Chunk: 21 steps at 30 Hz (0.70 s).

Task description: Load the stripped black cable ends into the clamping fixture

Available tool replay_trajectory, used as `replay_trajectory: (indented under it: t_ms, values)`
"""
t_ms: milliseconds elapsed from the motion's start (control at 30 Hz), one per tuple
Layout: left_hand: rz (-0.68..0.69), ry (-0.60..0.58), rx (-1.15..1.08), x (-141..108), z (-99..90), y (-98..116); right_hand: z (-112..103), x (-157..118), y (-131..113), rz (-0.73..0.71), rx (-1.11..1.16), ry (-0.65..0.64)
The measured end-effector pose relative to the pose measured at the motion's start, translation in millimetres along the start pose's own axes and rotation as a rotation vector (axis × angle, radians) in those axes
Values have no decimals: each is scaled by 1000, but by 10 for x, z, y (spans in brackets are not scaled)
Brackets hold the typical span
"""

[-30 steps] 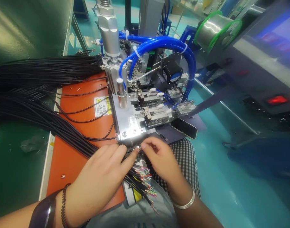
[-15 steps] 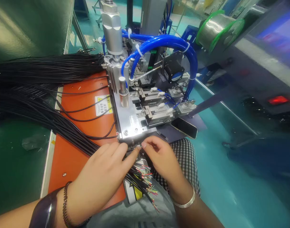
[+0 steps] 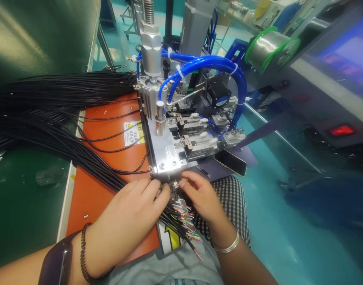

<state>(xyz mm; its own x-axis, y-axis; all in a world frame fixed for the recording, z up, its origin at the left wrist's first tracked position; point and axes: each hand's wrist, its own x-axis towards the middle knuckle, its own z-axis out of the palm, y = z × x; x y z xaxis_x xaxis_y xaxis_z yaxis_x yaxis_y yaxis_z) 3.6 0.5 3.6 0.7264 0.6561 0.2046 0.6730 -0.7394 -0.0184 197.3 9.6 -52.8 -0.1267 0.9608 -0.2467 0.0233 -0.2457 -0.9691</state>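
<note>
My left hand (image 3: 138,211) is closed over the front left corner of the metal fixture (image 3: 166,162), fingers curled down and fingertips hidden; what they hold I cannot make out. Just right of its thumb sits a small silvery connector piece (image 3: 176,184). My right hand (image 3: 203,194) is at the other side of that piece, thumb and forefinger bent close together beside it. Whether these fingertips grip it is too small to tell. Black cables (image 3: 107,174) run under my left hand and end in stripped, many-coloured wires (image 3: 184,217) below the fixture.
An orange machine cover (image 3: 110,198) carries more cable bundles on the left. Looped blue air hoses (image 3: 211,61) and a metal cylinder (image 3: 151,51) rise behind. A phone (image 3: 231,161) lies right of the fixture. A green-rimmed solder wire spool (image 3: 272,49) hangs at upper right.
My left thumb and forefinger have drawn back left from the small connector piece, leaving it in plain sight. My right hand stays close beside it. The whole view has shifted slightly.
</note>
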Motion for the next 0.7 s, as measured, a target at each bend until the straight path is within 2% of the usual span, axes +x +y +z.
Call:
replay_trajectory:
  t_ms: [267, 367, 567, 700]
  values:
    - [53, 172, 32, -63, 24, -12, -33, 28, -161, -2, -122, -28]
    - [37, 155, 47, -55, 22, 1, -30, 17, -165, -10, -142, -29]
    - [8, 48, 84, -58, 13, 62, -36, -11, -139, -21, -246, 21]
    - [-18, 53, 124, -93, -20, 139, 19, 17, -48, 104, -56, -19]
